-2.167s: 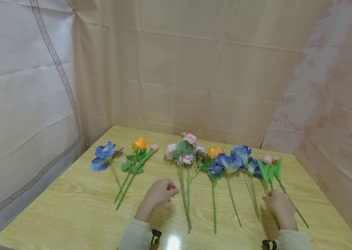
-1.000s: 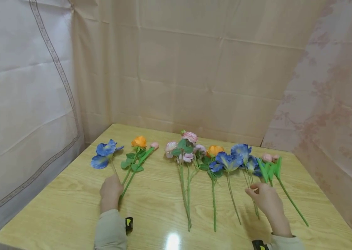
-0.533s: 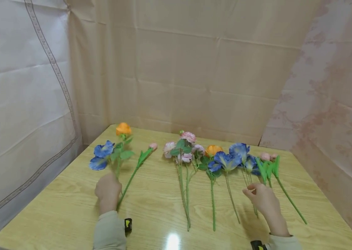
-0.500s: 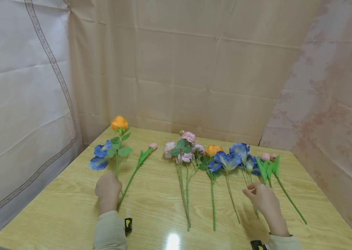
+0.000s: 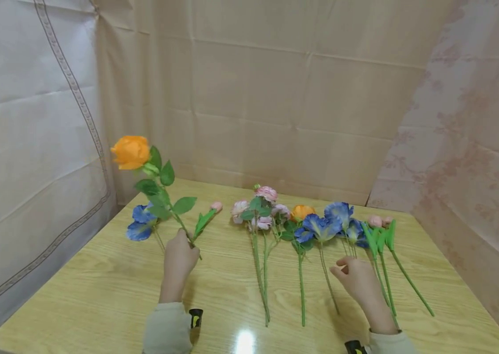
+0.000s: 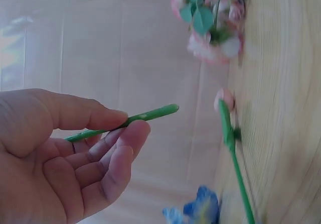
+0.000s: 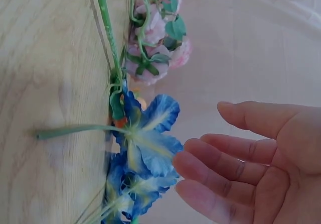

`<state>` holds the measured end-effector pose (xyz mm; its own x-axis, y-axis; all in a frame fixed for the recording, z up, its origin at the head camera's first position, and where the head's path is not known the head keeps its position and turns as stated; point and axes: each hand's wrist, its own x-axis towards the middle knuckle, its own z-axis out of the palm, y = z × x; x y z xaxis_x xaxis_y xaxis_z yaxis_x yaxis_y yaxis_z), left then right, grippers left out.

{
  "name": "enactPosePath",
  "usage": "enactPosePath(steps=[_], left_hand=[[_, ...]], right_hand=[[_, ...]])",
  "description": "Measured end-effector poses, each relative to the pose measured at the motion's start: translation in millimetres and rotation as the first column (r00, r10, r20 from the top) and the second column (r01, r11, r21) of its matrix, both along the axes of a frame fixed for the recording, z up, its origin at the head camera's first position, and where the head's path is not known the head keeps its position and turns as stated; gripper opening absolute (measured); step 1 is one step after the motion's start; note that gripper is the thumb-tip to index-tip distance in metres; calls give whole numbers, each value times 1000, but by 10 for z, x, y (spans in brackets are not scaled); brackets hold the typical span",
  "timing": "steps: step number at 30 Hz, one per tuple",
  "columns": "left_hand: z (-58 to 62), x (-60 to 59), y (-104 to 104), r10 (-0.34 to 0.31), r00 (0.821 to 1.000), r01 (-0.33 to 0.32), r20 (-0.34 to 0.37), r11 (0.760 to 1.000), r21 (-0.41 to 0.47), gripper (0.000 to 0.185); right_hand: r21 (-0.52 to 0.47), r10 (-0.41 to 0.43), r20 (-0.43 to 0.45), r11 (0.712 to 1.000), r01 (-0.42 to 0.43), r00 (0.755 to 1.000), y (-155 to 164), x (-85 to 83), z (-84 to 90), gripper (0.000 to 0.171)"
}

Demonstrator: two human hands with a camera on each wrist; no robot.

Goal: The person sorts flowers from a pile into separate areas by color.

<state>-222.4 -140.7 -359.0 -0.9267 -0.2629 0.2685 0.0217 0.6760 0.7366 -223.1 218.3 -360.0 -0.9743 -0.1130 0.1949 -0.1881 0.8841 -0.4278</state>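
My left hand (image 5: 179,258) pinches the green stem of an orange rose (image 5: 131,152) between thumb and fingers, with its bloom raised above the table and leaning left. In the left wrist view the stem's cut end (image 6: 170,109) pokes out past the fingertips. Just behind the hand lies a pink tulip (image 5: 205,221), and to its left a blue iris (image 5: 139,230). My right hand (image 5: 357,280) holds nothing; its fingers are relaxed. It hovers over the stems of several blue irises (image 5: 339,216), whose petals (image 7: 155,133) show beside its fingertips in the right wrist view.
Pale pink flowers (image 5: 261,211) lie mid-table, beside a second orange rose (image 5: 302,212). Green-leaved pink tulips (image 5: 381,238) lie at the right. The wooden table (image 5: 99,295) is enclosed by hanging cloths (image 5: 249,98) at the back and sides.
My left hand went left, took the orange rose from beside the pink tulip, and lifted it, its bloom swinging up and left. My right hand moved left from the tulips.
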Motion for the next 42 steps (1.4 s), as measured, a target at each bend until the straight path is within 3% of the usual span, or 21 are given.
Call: enactPosePath(steps=[8,14,20,28,33,42], left_hand=[[-44,5,277,-170,983,167,-70,985,-54,11],[-47,16,425,-193,980,187,-55,977,-100,8],[-36,41,519,-220,974,212,-46,968,-133,8],[-6,76,758,-359,933,355,-15,927,-118,7],[-5,117,937,-407,914,402,3,901,-164,18],[-47,147,1107,-472,882,458,-1,857,-235,13]], right_hand=[[-34,62,-8,997,-62,998,-176,34,-38,26],[-23,92,-71,995,-94,993,-305,71,-79,22],[-24,109,-55,994,-110,993,-374,80,-97,23],[-118,155,-79,980,-163,985,-560,110,-125,21],[-158,229,-75,958,-238,971,-678,155,-144,23],[-196,348,-83,913,-358,934,-798,223,-158,33]])
